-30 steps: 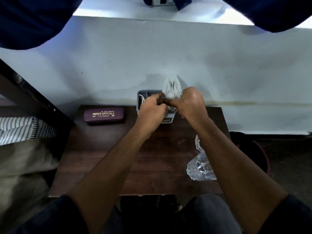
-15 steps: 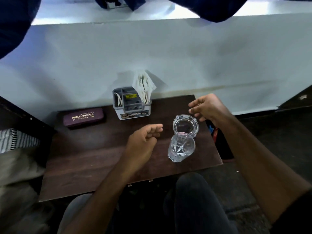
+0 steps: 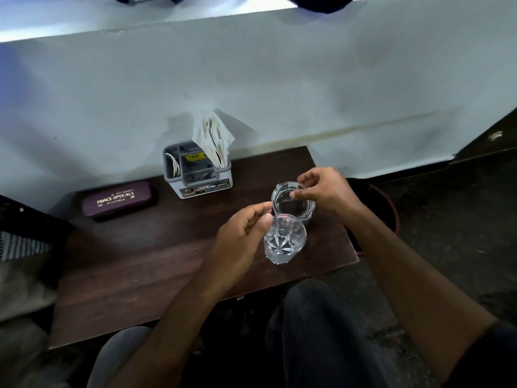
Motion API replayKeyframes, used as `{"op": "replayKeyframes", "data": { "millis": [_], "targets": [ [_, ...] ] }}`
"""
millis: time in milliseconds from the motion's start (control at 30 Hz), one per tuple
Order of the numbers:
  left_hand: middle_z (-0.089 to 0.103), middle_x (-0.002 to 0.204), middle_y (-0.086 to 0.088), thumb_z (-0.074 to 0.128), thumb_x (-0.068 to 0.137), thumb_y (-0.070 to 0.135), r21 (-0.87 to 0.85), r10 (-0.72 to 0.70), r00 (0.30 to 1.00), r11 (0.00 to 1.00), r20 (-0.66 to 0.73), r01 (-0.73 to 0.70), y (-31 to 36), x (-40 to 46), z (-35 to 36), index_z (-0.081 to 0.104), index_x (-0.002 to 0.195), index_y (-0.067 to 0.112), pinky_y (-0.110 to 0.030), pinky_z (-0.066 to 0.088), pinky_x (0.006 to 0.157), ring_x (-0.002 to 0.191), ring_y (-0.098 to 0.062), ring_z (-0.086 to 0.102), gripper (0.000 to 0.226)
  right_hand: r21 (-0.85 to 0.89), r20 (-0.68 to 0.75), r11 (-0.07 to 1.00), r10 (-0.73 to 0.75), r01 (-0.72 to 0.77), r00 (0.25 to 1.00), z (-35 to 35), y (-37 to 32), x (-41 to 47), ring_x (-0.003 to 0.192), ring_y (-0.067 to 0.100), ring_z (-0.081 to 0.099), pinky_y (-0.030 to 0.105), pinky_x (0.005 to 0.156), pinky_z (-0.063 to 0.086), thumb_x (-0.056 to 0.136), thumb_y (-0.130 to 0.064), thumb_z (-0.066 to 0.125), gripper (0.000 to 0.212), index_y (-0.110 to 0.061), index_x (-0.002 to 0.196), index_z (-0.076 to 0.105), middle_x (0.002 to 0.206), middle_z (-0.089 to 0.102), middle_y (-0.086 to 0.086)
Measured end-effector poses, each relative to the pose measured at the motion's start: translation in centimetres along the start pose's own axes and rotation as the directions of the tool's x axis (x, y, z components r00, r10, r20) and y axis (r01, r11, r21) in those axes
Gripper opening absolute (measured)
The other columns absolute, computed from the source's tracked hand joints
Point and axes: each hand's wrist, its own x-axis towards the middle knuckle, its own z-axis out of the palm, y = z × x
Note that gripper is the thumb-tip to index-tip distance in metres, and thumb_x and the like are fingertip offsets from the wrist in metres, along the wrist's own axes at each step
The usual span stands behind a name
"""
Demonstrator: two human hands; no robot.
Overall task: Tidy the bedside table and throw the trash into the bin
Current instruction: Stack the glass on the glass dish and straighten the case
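Near the bedside table's (image 3: 156,278) 3 o'clock edge, the heavy, slippery, breakable glass ashtray (image 3: 292,201) wants gripping by its thick rim, where the loosely curled right hand (image 3: 324,191) hovers; left hand (image 3: 246,233) relaxed, empty beside the tumbler (image 3: 284,242).

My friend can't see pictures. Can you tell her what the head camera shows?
A person's left hand reaches for a cut-glass tumbler while the right hand touches a glass ashtray on a dark wooden bedside table. Behind stand a grey organiser and a purple glasses case.
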Motion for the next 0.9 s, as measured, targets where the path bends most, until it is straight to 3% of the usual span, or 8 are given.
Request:
{"op": "replayKeyframes", "data": {
  "millis": [100, 167, 233, 400, 567, 900],
  "targets": [
    [0.057, 0.134, 0.02, 0.066, 0.073, 0.07, 0.121, 0.022, 0.994, 0.992, 0.108, -0.035, -0.4, -1.1, 0.6, 0.055, 0.135, 0.038, -0.019, 0.047, 0.1, 0.119, 0.007, 0.056, 0.071, -0.301, 0.041, 0.943, -0.138, 0.144, 0.99, 1.0, 0.9, -0.4, 0.135, 0.028, 0.039, 0.044, 0.111, 0.038, 0.061, -0.043, 0.092, 0.101, -0.021, 0.147, 0.044, 0.142, 0.047, 0.01],
    [0.047, 0.14, 0.023, 0.073, 0.062, 0.073, 0.239, 0.07, 0.99, 0.966, 0.119, -0.098, -0.7, -1.5, 1.2, 0.046, 0.142, 0.04, -0.016, 0.039, 0.103, 0.128, 0.006, 0.047, 0.09, -0.402, 0.114, 0.897, -0.151, 0.184, 0.982, 1.9, 1.7, 0.0, 0.142, 0.031, 0.027, 0.051, 0.116, 0.032, 0.06, -0.048, 0.091, 0.119, -0.023, 0.156, 0.025, 0.154, 0.034, 0.009],
    [0.042, 0.144, 0.021, 0.083, 0.059, 0.062, 0.287, 0.105, 0.988, 0.949, 0.115, -0.134, -1.1, -1.5, 1.5, 0.037, 0.148, 0.039, -0.018, 0.035, 0.107, 0.134, 0.002, 0.042, 0.102, -0.492, 0.138, 0.847, -0.154, 0.203, 0.978, 2.9, 2.5, 0.5, 0.144, 0.032, 0.024, 0.053, 0.115, 0.031, 0.06, -0.055, 0.089, 0.127, -0.021, 0.158, 0.015, 0.159, 0.027, 0.008],
    [0.046, 0.139, 0.018, 0.089, 0.064, 0.039, 0.36, 0.176, 0.984, 0.916, 0.039, -0.178, -1.7, -0.9, 2.1, 0.038, 0.149, 0.035, -0.023, 0.04, 0.109, 0.13, -0.003, 0.046, 0.1, -0.51, 0.107, 0.828, -0.209, 0.234, 0.972, 4.3, 3.3, 1.9, 0.141, 0.034, 0.023, 0.05, 0.114, 0.031, 0.056, -0.061, 0.087, 0.129, -0.016, 0.157, 0.02, 0.158, 0.027, 0.007],
    [0.043, 0.131, 0.027, 0.09, 0.06, 0.042, 0.352, 0.2, 0.979, 0.914, 0.037, -0.2, -2.4, -0.4, 2.1, 0.045, 0.144, 0.04, -0.011, 0.036, 0.105, 0.129, 0.002, 0.044, 0.095, -0.455, 0.048, 0.851, -0.268, 0.26, 0.962, 4.5, 2.2, 4.3, 0.137, 0.038, 0.031, 0.049, 0.113, 0.038, 0.052, -0.054, 0.09, 0.126, -0.012, 0.154, 0.029, 0.152, 0.036, 0.008],
    [0.044, 0.131, 0.03, 0.085, 0.057, 0.051, 0.33, 0.237, 0.971, 0.916, 0.012, -0.228, -3.5, -0.1, 2.4, 0.046, 0.14, 0.045, -0.019, 0.041, 0.105, 0.13, -0.005, 0.046, 0.092, -0.417, 0.003, 0.879, -0.254, 0.232, 0.967, 4.7, -0.9, 9.0, 0.137, 0.034, 0.031, 0.045, 0.11, 0.038, 0.047, -0.052, 0.092, 0.121, -0.013, 0.148, 0.038, 0.147, 0.04, 0.007]
  ]
}}
